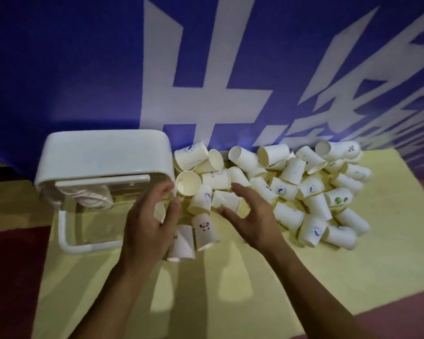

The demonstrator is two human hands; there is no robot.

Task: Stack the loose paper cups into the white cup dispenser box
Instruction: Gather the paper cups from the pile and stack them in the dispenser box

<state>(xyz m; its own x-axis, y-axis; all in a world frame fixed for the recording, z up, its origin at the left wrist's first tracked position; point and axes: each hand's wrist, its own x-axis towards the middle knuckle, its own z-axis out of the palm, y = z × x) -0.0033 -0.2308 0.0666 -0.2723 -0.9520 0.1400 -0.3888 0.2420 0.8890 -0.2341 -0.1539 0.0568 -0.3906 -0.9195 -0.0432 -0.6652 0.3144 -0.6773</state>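
The white cup dispenser box [103, 155] lies on its side at the left end of the yellow cloth [230, 289], its clear hinged lid [83, 231] folded open toward the viewer. A nested stack of cups [88, 199] shows inside the box mouth. The left hand [149, 226] hovers just right of the lid with fingers spread; a cup partly hidden behind the palm sits between thumb and fingers, but whether it is gripped cannot be determined. A panda-print cup [205, 231] lies on its side between the two hands. The right hand [252, 216] is released, fingers curved above the near edge of the heap. The loose paper cups [304, 187] lie piled to the right, against the blue banner [59, 69].
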